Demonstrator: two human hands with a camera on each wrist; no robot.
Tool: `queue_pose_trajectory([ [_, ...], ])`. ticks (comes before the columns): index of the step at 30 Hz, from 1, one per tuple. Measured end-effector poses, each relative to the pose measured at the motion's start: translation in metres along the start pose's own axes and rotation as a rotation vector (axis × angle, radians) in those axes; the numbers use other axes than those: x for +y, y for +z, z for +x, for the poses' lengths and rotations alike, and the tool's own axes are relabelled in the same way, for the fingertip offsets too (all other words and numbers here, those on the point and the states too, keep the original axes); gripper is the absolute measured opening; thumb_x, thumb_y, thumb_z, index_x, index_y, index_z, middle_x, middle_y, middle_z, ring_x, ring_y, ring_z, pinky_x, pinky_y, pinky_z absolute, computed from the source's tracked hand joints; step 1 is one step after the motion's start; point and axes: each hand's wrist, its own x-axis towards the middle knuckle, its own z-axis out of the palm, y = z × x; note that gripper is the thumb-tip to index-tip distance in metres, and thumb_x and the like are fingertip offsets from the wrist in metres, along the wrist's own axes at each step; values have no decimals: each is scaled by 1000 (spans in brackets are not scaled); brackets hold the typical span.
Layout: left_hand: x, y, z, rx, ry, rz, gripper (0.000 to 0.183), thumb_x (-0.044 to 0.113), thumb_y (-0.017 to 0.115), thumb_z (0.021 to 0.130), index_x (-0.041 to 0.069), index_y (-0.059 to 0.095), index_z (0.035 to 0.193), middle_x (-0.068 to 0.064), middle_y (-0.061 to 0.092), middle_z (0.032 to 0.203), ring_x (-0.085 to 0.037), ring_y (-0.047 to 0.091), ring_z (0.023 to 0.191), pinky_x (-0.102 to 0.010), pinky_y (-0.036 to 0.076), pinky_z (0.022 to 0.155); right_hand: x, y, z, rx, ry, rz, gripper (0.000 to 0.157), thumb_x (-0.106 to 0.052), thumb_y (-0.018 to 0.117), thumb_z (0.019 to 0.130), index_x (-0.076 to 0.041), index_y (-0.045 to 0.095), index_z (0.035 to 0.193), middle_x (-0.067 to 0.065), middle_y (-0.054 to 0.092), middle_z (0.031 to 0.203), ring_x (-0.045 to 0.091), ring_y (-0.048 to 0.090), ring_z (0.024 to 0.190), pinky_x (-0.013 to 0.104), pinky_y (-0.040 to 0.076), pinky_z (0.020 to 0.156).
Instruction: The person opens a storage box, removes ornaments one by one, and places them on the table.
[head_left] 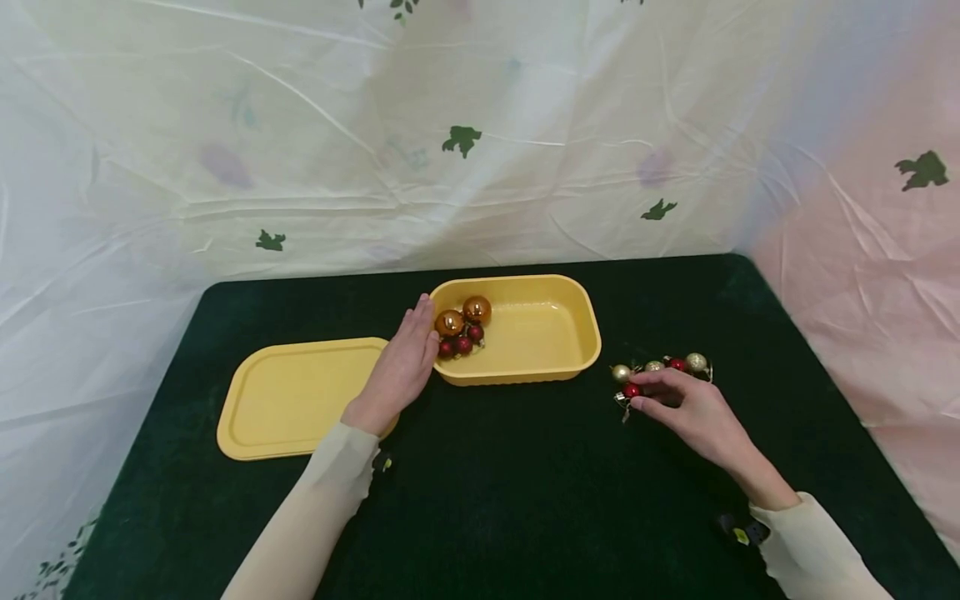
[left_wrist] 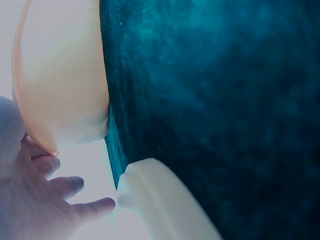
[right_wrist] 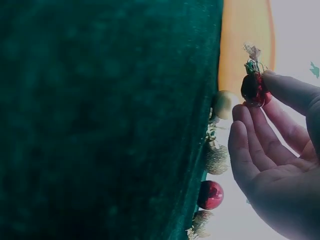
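Observation:
My right hand (head_left: 693, 412) pinches a small red bauble (right_wrist: 255, 90) with a silvery cap between thumb and fingers, as the right wrist view shows. Close by it on the table lie gold baubles (head_left: 696, 362) and another red bauble (right_wrist: 210, 195). With straight fingers, my left hand (head_left: 402, 362) touches the left end of a yellow container (head_left: 555, 373). Inside that container, at its left end, sit two larger orange-gold baubles (head_left: 477, 310) and several small dark red baubles (head_left: 462, 345).
A flat yellow lid (head_left: 300, 400) lies left of the container, partly under the left forearm. Dark green cloth (head_left: 525, 483) covers the table. A pale patterned curtain (head_left: 525, 183) hangs behind and at both sides.

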Motion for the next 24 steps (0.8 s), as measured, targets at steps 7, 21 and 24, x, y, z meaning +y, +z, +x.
queue_pose_trajectory([
  [7,0,0,0,-1,-5,9,59,26,35,114,5,13,166,-12,9,174,-23,12,159,-44,13,128,-1,2,0,-9,-8,-10,29,-23,74,97,-13,71,125,7,70,117,17,71,95,24,58,76],
  [21,0,0,-1,2,-10,4,60,26,35,114,6,13,166,-11,9,174,-23,12,159,-44,13,128,1,4,2,-60,1,-32,30,-20,75,96,-12,71,124,4,70,113,17,70,97,23,57,79],
  [24,0,1,-1,4,-3,1,60,26,35,114,5,13,166,-11,9,174,-23,12,159,-43,13,128,1,4,2,-65,-1,-39,29,-19,75,96,-11,71,123,4,71,113,17,70,97,23,57,79],
])
